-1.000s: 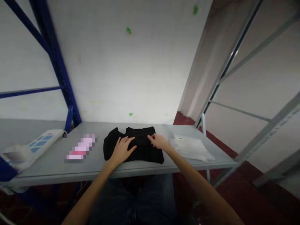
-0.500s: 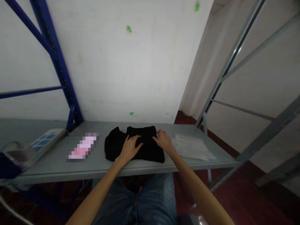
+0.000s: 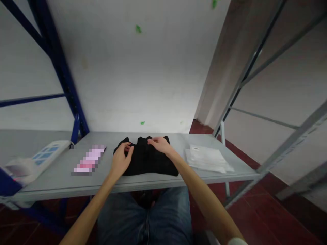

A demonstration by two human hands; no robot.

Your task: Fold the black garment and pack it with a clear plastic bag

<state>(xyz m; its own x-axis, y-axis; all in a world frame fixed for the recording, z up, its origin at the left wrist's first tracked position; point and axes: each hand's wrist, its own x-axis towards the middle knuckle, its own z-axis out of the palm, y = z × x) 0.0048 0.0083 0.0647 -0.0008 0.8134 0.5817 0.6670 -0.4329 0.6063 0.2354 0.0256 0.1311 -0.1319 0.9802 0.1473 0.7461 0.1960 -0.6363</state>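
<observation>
Where hands [image 3: 122,158] press garment [image 3: 150,161], bags [image 3: 208,159] lie beside.

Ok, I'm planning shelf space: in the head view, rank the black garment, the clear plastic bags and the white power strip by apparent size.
1. Black garment
2. Clear plastic bags, close behind
3. White power strip, partly cut off, so unsure

Folded black garment [image 3: 149,161], flat on the grey shelf [image 3: 158,182]
</observation>
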